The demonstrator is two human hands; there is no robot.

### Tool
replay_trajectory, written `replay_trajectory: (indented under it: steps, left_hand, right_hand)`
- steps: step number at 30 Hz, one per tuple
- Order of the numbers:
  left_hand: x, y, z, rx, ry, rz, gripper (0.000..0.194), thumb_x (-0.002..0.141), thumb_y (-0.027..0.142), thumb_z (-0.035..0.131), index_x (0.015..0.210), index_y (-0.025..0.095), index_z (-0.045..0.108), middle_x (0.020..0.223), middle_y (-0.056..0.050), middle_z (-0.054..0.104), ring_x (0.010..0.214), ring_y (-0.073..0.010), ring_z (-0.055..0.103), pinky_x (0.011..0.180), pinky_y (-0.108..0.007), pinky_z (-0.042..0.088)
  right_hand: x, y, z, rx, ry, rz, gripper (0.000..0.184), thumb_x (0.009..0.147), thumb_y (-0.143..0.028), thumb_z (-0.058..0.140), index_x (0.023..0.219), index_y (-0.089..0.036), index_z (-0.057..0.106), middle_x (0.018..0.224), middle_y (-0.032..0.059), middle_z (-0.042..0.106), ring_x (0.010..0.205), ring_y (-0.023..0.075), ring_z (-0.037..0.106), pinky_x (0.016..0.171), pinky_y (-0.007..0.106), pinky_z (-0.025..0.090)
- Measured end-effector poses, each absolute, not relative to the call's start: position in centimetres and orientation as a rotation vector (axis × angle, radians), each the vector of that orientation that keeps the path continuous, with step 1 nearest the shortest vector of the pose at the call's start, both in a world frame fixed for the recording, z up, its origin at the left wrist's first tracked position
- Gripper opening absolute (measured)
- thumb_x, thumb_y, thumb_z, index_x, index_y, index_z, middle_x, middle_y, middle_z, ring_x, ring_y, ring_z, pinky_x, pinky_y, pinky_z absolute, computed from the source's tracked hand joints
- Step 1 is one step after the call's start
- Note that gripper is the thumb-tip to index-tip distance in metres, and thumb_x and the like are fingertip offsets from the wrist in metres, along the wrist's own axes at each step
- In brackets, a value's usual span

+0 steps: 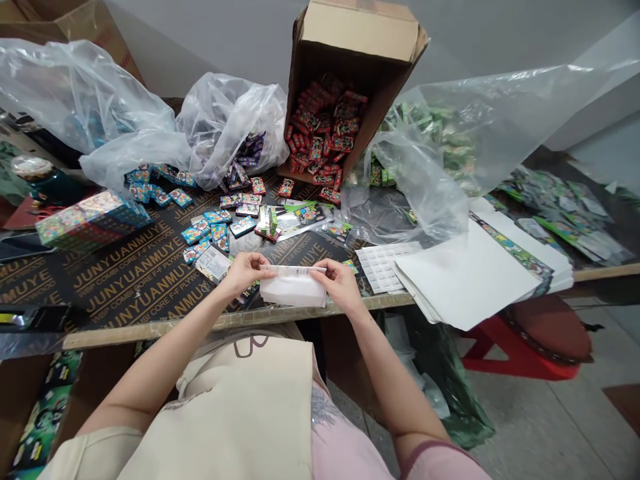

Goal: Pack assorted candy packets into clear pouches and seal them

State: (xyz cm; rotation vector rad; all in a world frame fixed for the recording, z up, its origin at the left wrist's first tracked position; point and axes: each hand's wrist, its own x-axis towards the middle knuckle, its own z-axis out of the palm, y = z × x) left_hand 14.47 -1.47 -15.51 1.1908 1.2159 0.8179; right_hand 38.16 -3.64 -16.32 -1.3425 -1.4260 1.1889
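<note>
My left hand (pixel 245 270) and my right hand (pixel 340 283) hold a small white packet (pixel 293 287) between them at the near edge of the table, each pinching one end of its top edge. Just beyond the packet lie small blue packs (pixel 210 227) scattered on the black plywood table (pixel 130 280), along with opened printed wrappers (pixel 300 217). A tipped cardboard box (pixel 350 80) at the back spills small red packs (pixel 320 140) toward my hands.
Clear plastic bags (pixel 220 127) with purple and blue packs lie at the back left, another bag (pixel 440 133) with green packs at the right. A colourful display box (pixel 90 220) sits left. White sheets (pixel 465 273) overhang the table's edge. A red stool (pixel 530 340) stands right.
</note>
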Motion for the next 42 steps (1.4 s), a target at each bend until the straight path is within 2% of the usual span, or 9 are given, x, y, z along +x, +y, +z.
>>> replay_trajectory:
  steps: [11,17,21,26,28,31,34,38,42]
  left_hand:
    - [15.0,-1.8,-17.2,1.067,1.263,0.811,0.034,0.046,0.037,0.084,0.061,0.013,0.065,0.05,0.001,0.061,0.044,-0.0086,0.05,0.042,-0.019,0.037]
    - [15.5,-2.0,-17.4,1.018,1.271,0.842,0.03,0.048,0.035,0.082,0.058,0.013,0.064,0.049,0.002,0.059,0.044,-0.0081,0.05,0.044,-0.019,0.04]
    - [16.0,-2.2,-17.4,1.04,1.269,0.834,0.028,0.052,0.034,0.081,0.059,0.013,0.064,0.049,0.002,0.059,0.044,-0.0085,0.05,0.044,-0.019,0.041]
    - [16.5,-2.1,-17.9,0.976,1.247,0.813,0.029,0.052,0.033,0.081,0.058,0.013,0.063,0.047,0.003,0.058,0.042,-0.0086,0.051,0.043,-0.019,0.041]
    - [16.8,-1.9,-18.4,0.93,1.259,0.824,0.028,0.051,0.032,0.082,0.058,0.013,0.062,0.047,0.003,0.058,0.041,-0.0087,0.051,0.043,-0.019,0.042]
    - [16.8,-1.2,-19.2,0.828,1.335,0.847,0.028,0.051,0.028,0.083,0.058,0.013,0.061,0.046,0.003,0.058,0.041,-0.0096,0.053,0.043,-0.02,0.044]
    - [16.6,-0.4,-20.0,0.772,1.378,0.857,0.027,0.052,0.024,0.083,0.059,0.013,0.06,0.046,0.004,0.058,0.041,-0.0098,0.054,0.043,-0.021,0.046]
    - [18.0,0.7,-21.3,0.72,1.395,0.826,0.024,0.058,0.018,0.08,0.057,0.012,0.057,0.044,0.003,0.057,0.038,-0.0103,0.054,0.041,-0.022,0.048]
    - [22.0,1.1,-23.0,0.662,1.417,0.779,0.026,0.063,0.012,0.077,0.055,0.013,0.052,0.041,0.002,0.055,0.037,-0.0107,0.054,0.039,-0.021,0.048]
  right_hand:
    - [39.2,-2.2,-17.8,-1.322,-1.663,1.254,0.026,0.074,-0.041,0.063,0.066,-0.016,0.064,0.06,-0.0006,0.06,0.057,0.0127,0.052,0.054,0.024,0.038]
    - [38.6,-1.5,-18.0,-1.413,-1.932,0.959,0.022,0.073,-0.034,0.069,0.09,-0.019,0.071,0.083,0.0043,0.071,0.079,0.0191,0.06,0.073,0.029,0.041]
    - [37.3,-1.1,-17.6,-1.37,-2.112,0.985,0.017,0.082,-0.029,0.062,0.07,-0.018,0.068,0.068,0.0019,0.068,0.066,0.0152,0.057,0.069,0.028,0.037]
    - [35.6,-0.7,-17.0,-1.296,-2.215,0.819,0.009,0.085,-0.025,0.06,0.087,-0.02,0.068,0.086,0.0047,0.069,0.086,0.0197,0.059,0.081,0.033,0.034]
    - [36.0,-0.4,-17.0,-1.288,-2.225,0.76,0.016,0.086,-0.027,0.059,0.098,-0.021,0.067,0.099,0.0072,0.069,0.097,0.0221,0.058,0.087,0.036,0.034]
    - [39.3,0.2,-18.3,-1.512,-2.11,0.519,0.051,0.082,-0.037,0.063,0.13,-0.024,0.052,0.133,0.0139,0.053,0.122,0.03,0.046,0.097,0.044,0.032]
    - [43.9,0.0,-21.3,-1.882,-1.934,0.402,0.078,0.07,-0.044,0.072,0.139,-0.019,0.043,0.135,0.02,0.048,0.122,0.0378,0.044,0.095,0.052,0.035]
    - [46.9,-1.2,-24.5,-1.938,-1.787,0.373,0.073,0.066,-0.039,0.069,0.131,-0.012,0.05,0.114,0.0179,0.061,0.105,0.034,0.056,0.092,0.049,0.042]
    - [45.1,-1.9,-23.5,-1.784,-1.676,0.208,0.073,0.072,-0.038,0.064,0.138,-0.017,0.041,0.127,0.0154,0.057,0.111,0.0307,0.054,0.096,0.046,0.041]
